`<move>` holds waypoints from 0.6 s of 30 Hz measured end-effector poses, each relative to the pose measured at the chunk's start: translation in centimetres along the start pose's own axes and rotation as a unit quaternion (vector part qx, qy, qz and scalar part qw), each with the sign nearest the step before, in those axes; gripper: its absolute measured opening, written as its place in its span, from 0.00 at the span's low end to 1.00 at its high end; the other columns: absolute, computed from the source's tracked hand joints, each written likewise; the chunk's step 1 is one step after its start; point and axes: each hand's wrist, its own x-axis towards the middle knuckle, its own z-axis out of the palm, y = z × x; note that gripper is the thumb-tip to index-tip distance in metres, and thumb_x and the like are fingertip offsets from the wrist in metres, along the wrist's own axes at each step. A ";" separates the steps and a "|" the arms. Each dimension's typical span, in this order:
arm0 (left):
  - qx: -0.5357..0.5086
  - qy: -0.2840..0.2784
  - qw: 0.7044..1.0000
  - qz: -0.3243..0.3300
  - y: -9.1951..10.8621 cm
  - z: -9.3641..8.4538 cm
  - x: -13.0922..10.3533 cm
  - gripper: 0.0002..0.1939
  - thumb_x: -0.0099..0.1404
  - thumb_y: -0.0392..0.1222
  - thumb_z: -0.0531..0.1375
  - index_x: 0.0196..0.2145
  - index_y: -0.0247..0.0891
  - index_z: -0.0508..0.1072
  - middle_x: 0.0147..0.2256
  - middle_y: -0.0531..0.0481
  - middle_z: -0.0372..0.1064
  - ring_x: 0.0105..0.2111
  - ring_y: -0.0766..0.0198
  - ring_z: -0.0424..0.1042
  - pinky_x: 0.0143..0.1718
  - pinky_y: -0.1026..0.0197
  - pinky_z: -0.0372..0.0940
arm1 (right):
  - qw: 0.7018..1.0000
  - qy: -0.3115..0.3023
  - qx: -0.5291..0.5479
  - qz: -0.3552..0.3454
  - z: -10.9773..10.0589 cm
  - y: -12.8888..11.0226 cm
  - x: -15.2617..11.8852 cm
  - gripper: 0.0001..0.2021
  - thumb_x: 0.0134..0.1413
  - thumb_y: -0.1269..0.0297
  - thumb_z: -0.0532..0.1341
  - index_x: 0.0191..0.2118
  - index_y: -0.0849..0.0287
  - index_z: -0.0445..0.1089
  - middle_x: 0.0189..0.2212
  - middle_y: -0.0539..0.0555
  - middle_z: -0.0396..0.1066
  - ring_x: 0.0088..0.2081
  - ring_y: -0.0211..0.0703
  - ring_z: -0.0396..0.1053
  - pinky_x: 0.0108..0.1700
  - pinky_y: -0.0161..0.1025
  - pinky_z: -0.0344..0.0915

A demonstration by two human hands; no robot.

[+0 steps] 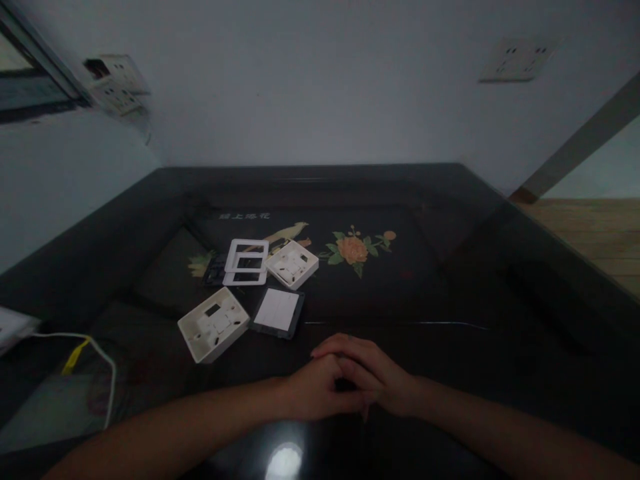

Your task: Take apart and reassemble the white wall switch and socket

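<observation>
My left hand [313,390] and my right hand [383,373] are clasped together over the near part of the dark table, fingers closed around each other. No object shows in either. Just beyond them lies a grey-framed wall switch with a white face [277,309]. Left of it is an open white wall mounting box [215,323], hollow side up. A second white mounting box [293,264] sits farther back, beside white rectangular cover frames [247,262] that overlap. A dark part [215,269] is partly covered by those frames; its kind is unclear.
The glossy black table [500,320] bears a bird and flower picture [353,250]. At left, a white cable [111,373] with a yellow tag [75,357] runs from a white device [15,328]. Sockets [519,60] are on the back wall.
</observation>
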 end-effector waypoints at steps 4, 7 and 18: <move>0.011 0.004 1.000 -0.002 -0.2 0.1 0.1 0.21 0.65 0.57 0.59 0.31 0.35 0.78 0.35 0.47 0.79 0.42 0.59 0.75 0.49 0.60 0.66 | 1.000 -0.002 -0.014 -0.004 0.1 0.3 0.1 0.20 0.69 0.55 0.47 0.52 0.60 0.69 0.44 0.59 0.74 0.46 0.43 0.72 0.47 0.42 0.68; 0.028 -0.010 1.000 -0.006 0.7 -0.2 0.0 0.20 0.67 0.55 0.58 0.30 0.35 0.77 0.34 0.47 0.78 0.41 0.59 0.75 0.49 0.60 0.66 | 1.000 -0.004 -0.024 -0.014 -0.2 -0.1 0.1 0.19 0.69 0.57 0.47 0.54 0.60 0.68 0.45 0.59 0.73 0.47 0.42 0.72 0.48 0.42 0.68; 0.360 0.114 0.926 0.019 10.6 -10.1 -6.2 0.14 0.72 0.47 0.53 0.43 0.41 0.76 0.39 0.50 0.77 0.41 0.62 0.75 0.46 0.62 0.67 | 0.947 0.031 -0.310 -0.076 -1.9 -4.1 6.1 0.16 0.69 0.62 0.49 0.58 0.57 0.61 0.54 0.57 0.69 0.56 0.40 0.66 0.57 0.42 0.64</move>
